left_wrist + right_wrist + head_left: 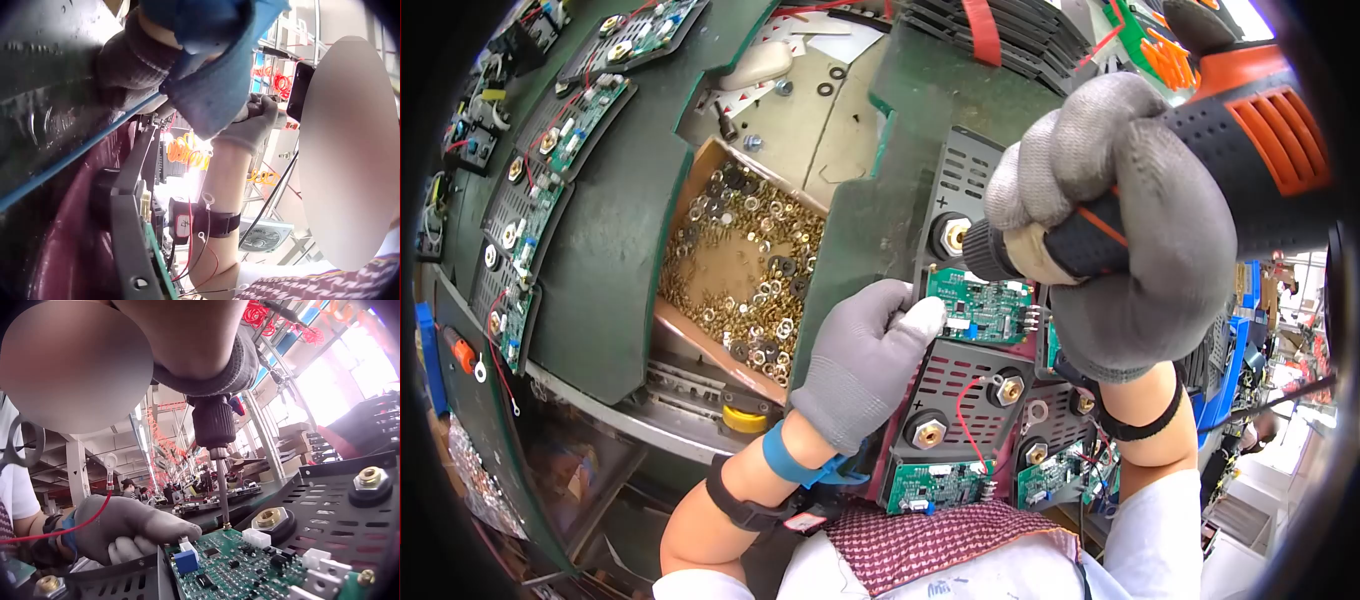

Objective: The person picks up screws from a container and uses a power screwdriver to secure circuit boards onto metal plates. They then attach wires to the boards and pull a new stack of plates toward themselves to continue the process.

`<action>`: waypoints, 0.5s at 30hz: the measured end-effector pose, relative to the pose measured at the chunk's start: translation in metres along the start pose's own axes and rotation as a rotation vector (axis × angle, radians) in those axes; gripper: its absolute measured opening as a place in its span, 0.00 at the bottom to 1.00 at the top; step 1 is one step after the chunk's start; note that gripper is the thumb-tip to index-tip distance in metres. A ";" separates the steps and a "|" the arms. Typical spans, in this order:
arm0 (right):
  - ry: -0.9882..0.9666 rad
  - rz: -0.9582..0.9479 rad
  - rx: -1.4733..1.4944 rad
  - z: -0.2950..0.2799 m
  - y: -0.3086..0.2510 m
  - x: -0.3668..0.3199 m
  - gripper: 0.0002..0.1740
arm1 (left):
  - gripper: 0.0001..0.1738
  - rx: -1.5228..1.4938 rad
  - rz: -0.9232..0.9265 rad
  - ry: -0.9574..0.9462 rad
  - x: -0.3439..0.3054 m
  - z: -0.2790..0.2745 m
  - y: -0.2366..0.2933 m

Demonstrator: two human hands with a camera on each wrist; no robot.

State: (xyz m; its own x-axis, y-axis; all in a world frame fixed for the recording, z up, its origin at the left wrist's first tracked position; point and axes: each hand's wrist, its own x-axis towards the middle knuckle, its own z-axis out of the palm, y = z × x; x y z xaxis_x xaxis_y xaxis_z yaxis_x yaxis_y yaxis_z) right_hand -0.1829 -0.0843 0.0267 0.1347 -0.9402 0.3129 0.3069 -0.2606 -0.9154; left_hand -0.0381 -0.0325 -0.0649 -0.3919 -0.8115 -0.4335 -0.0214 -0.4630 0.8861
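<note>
My gloved right hand [1130, 220] grips an orange and black power drill [1245, 150]. In the right wrist view the drill's long bit [222, 487] points straight down, its tip at a brass screw [227, 526] near the edge of a green circuit board [215, 569]. That board lies on a slotted black metal panel [965, 180] bearing brass-nutted terminals [953, 237]. My gloved left hand [855, 365] holds the board's left edge, thumb on its corner and the other fingers curled beside the panel wall. The left wrist view hides most of this hand's fingers.
Left of the panels, a cardboard box [708, 350] holds brass screws, nuts and washers. More panels with boards [520, 230] line the far left. Another finished-looking panel [960, 400] sits nearer my body, with a red wire [963, 420]. Black panels [1010, 35] are stacked at the back.
</note>
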 end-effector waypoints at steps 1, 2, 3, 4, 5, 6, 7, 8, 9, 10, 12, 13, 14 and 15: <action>-0.096 -0.041 -0.105 0.005 -0.001 0.002 0.14 | 0.14 0.005 0.020 0.024 -0.001 0.001 -0.002; -0.102 -0.039 -0.105 0.004 -0.004 0.001 0.14 | 0.14 0.008 0.044 0.045 0.000 0.001 -0.003; -0.139 0.059 -0.041 -0.001 -0.009 0.001 0.14 | 0.14 0.003 0.046 0.050 0.000 0.001 -0.004; -0.178 0.157 0.021 -0.003 -0.011 0.001 0.15 | 0.15 0.017 0.053 0.044 0.000 0.000 -0.004; -0.185 0.159 0.020 0.001 -0.005 -0.001 0.15 | 0.16 0.030 0.059 0.037 0.001 -0.001 -0.005; -0.120 0.017 -0.015 0.006 0.005 -0.005 0.16 | 0.16 0.024 0.060 0.042 0.001 -0.001 -0.006; -0.057 -0.126 -0.050 0.010 0.011 -0.006 0.16 | 0.17 0.031 0.073 0.044 0.002 -0.002 -0.007; -0.066 -0.123 -0.051 0.011 0.011 -0.005 0.16 | 0.17 0.037 0.085 0.045 0.003 -0.003 -0.008; -0.072 -0.086 -0.093 0.012 0.010 -0.004 0.16 | 0.17 0.028 0.088 0.051 0.002 -0.003 -0.007; -0.078 -0.049 -0.135 0.012 0.009 -0.004 0.16 | 0.15 0.026 0.060 0.019 0.001 -0.004 -0.005; -0.089 0.021 -0.222 0.010 0.003 -0.002 0.15 | 0.14 0.016 0.037 -0.010 0.003 -0.005 -0.004; -0.093 0.056 -0.266 0.009 -0.001 -0.002 0.15 | 0.15 0.048 0.027 -0.019 0.004 -0.006 -0.004; -0.093 0.089 -0.308 0.009 -0.007 -0.003 0.15 | 0.15 0.083 0.016 -0.030 0.004 -0.006 -0.004; -0.092 0.117 -0.351 0.008 -0.014 -0.004 0.15 | 0.15 0.083 0.021 -0.030 0.004 -0.005 -0.003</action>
State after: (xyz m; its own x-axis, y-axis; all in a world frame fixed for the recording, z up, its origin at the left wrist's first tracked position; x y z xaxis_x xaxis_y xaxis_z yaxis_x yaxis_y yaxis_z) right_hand -0.1805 -0.0751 0.0403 0.2383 -0.9486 0.2080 -0.0547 -0.2270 -0.9724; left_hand -0.0349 -0.0364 -0.0698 -0.4201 -0.8092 -0.4107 -0.0890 -0.4137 0.9061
